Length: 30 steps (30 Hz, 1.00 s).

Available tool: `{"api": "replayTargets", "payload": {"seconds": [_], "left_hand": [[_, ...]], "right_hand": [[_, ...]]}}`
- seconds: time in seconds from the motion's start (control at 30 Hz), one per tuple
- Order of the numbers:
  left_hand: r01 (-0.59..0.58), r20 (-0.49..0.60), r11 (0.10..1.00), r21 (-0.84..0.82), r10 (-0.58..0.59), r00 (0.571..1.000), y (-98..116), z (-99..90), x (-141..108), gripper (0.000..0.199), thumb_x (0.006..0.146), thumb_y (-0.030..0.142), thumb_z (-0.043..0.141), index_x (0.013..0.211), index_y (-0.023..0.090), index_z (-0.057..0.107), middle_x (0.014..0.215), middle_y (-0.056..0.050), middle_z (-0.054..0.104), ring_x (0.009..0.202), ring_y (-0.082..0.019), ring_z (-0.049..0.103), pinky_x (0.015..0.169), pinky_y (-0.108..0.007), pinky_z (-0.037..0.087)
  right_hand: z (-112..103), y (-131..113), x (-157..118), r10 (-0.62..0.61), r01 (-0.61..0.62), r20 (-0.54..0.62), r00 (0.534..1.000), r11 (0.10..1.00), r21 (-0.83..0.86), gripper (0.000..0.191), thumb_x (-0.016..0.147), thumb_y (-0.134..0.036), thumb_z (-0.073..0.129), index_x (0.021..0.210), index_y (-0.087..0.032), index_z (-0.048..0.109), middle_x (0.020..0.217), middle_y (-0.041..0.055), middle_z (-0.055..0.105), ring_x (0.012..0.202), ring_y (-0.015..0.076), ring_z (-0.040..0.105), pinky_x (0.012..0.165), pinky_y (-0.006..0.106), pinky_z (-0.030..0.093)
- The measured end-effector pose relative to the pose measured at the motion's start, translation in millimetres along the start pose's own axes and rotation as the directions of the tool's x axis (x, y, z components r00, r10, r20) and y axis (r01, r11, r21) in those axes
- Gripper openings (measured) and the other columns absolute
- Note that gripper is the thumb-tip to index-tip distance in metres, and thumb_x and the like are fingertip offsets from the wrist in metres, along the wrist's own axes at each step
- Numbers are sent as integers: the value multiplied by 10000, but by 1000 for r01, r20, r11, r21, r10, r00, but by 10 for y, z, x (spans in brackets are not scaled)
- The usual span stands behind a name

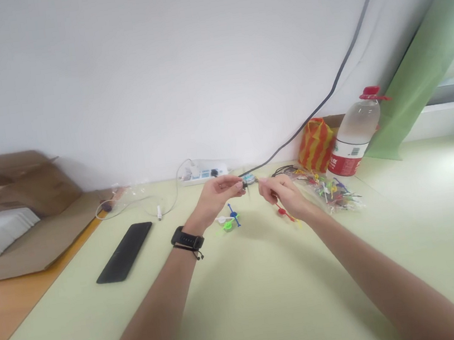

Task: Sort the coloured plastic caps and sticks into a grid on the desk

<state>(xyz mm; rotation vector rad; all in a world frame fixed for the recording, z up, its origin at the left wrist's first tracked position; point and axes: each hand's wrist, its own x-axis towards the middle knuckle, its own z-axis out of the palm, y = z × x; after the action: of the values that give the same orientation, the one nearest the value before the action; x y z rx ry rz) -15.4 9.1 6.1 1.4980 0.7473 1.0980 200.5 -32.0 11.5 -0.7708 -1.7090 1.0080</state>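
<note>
Above the middle of the table my left hand (221,194), with a black watch (188,239) on its wrist, pinches a small dark piece (245,185). Close by on the right, my right hand (283,191) has its thumb and fingertips pressed together; whatever they grip is too small to make out. Under and beside my left hand lie a blue (234,214), a green (228,226) and a white plastic piece (221,220), each small and thin-armed. A similar red piece (282,211) lies below my right hand, partly covered by its fingers.
A clear bag of colourful plastic pieces (333,191) lies right, before a large bottle (353,135) and a red-yellow striped bag (315,145). A power strip (204,174) sits by the wall. Left are a black slab (124,253), a white cable (159,213) and a cardboard box (34,183).
</note>
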Motion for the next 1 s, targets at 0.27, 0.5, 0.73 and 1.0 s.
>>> {"api": "replayTargets", "payload": {"seconds": [0.27,0.5,0.73,1.0], "left_hand": [[11,80,1000,13,-12,997,4,10,-26,337,817,374,833,1062,154,757,978,-92,760,901,-211,724,934,-426,574],[12,104,1000,-16,-11,995,2,26,-19,334,806,365,843,1055,159,760,991,-93,759,908,-210,720,911,-401,574],[1,72,999,-38,2,997,5,31,-17,342,790,381,851,1036,161,763,971,-88,755,905,-213,720,937,-432,571],[-16,12,997,-69,16,1000,-18,17,4,358,769,383,869,1009,144,751,984,-88,760,859,-199,728,912,-409,578]], "right_hand": [[5,42,40,-7,6,-162,987,1000,-10,294,898,-494,701,909,-224,586,777,-7,603,613,124,497,539,258,415],[51,137,39,-48,40,-71,996,993,-109,279,931,-476,658,1059,-229,638,973,46,674,747,159,620,620,288,506],[31,139,43,-55,37,-113,992,987,-154,330,929,-485,647,1149,-240,635,949,46,657,769,177,625,649,309,526],[150,61,7,-10,13,-226,974,1000,11,469,942,-502,613,1365,-321,521,872,-9,567,605,136,478,557,286,452]]}}
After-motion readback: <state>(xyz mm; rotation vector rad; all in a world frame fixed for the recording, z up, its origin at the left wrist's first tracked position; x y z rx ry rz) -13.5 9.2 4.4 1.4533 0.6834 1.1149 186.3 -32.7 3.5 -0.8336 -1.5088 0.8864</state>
